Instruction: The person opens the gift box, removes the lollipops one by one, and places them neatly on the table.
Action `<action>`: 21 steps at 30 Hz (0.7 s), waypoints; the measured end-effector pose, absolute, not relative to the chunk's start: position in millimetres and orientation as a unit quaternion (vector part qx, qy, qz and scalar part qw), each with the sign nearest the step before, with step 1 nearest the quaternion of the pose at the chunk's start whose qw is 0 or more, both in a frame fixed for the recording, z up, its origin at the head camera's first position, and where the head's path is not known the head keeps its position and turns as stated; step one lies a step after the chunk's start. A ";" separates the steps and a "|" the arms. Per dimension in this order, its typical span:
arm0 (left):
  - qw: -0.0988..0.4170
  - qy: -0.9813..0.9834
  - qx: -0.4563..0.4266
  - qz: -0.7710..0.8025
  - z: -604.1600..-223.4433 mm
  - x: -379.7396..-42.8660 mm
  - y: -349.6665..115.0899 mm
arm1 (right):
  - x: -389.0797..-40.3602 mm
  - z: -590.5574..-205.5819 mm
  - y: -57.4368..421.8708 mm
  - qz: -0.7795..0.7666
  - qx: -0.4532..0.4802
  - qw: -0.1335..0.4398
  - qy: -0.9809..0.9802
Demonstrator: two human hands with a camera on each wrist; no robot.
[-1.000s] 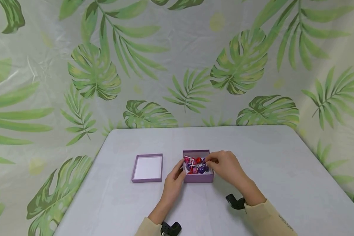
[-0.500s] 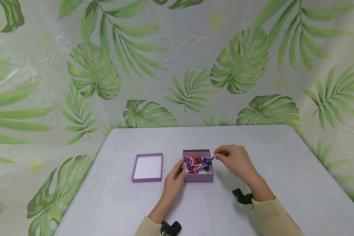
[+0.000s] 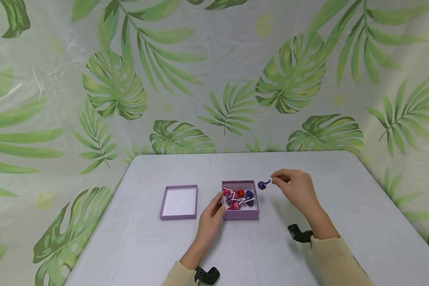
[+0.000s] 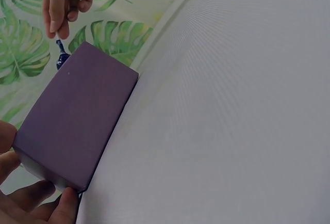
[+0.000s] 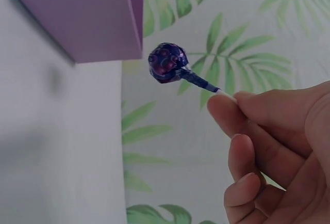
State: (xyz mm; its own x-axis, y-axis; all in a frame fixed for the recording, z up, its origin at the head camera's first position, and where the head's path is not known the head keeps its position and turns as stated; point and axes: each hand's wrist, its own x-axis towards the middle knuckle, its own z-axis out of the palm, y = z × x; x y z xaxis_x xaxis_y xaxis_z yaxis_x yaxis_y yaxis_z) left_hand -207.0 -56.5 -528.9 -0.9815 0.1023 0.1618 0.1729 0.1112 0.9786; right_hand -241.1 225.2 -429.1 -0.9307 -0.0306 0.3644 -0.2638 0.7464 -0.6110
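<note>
My right hand (image 3: 296,190) pinches the white stick of a purple-wrapped lollipop (image 5: 167,63) between thumb and forefinger. The lollipop hangs in the air just right of the purple box (image 3: 240,215), its round head toward the box. Inside the open box lie several lollipops (image 3: 236,206) in red, pink and dark purple wrappers, sticks pointing various ways. My left hand (image 3: 211,216) grips the box's left side, with its fingers at the wall and corner in the left wrist view.
A shallow purple box lid (image 3: 180,201) with a white inside lies left of the box. Both are on a white-covered table (image 3: 157,246). A leaf-patterned curtain (image 3: 236,71) hangs behind the table.
My right hand has lifted one purple lollipop out of the box and moved it right and away over the rim. The left hand and box stay in place.
</note>
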 end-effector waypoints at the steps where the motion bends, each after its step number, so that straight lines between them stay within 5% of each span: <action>1: 0.026 -0.746 -0.093 -0.659 -530.3 -207.6 -56.7 | -242.5 -431.0 227.1 0.348 0.076 0.169 -0.919; 13: 0.016 -0.749 -0.093 -0.656 -531.4 -208.3 -56.9 | -261.2 -458.6 241.9 0.371 0.041 0.155 -0.915; 21: 0.032 -0.746 -0.100 -0.658 -532.3 -207.5 -57.4 | -268.5 -477.8 244.6 0.411 0.011 0.093 -0.907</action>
